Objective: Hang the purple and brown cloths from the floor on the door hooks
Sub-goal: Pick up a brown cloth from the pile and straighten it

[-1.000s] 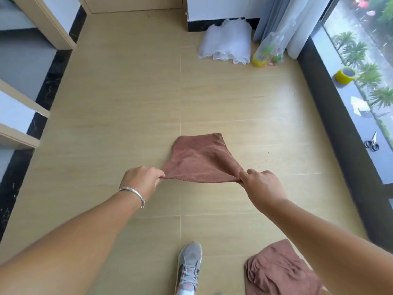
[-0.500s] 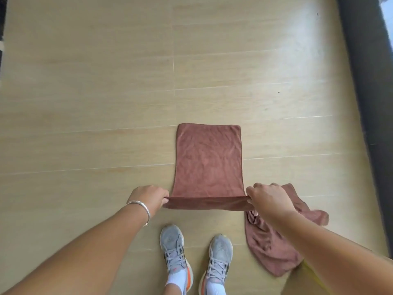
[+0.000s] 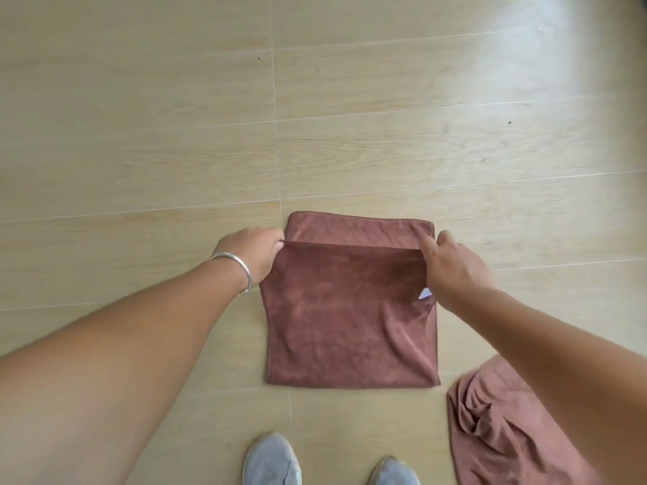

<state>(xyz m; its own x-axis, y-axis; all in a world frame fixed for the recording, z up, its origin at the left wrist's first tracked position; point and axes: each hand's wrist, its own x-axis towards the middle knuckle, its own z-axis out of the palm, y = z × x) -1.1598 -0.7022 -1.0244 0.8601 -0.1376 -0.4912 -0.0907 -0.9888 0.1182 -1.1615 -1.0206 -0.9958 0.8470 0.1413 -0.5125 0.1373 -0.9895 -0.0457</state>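
Brown cloth lies flat on the wooden floor just ahead of our grey shoes, folded over on itself so that the top layer stops short of the far edge underneath. Our left hand pinches the left corner of that upper edge, and our right hand pinches the right corner, so each grip is narrow and holding cloth. A silver bracelet sits on the left wrist. A second cloth, crumpled and of a similar reddish tone, lies on the floor to the right, partly under our right forearm.

We judge that we are mid-fold, with the hanging not yet begun; no door or hooks are in view. The risks from here look modest. If one corner slips from its pinch, the top layer would sag and the fold would skew. A thickly folded cloth may also sit poorly on a hook and slide off. The crumpled cloth lies near our feet and could be stepped on or dragged as we stand and turn. Whether it is the purple one, we cannot tell by colour.
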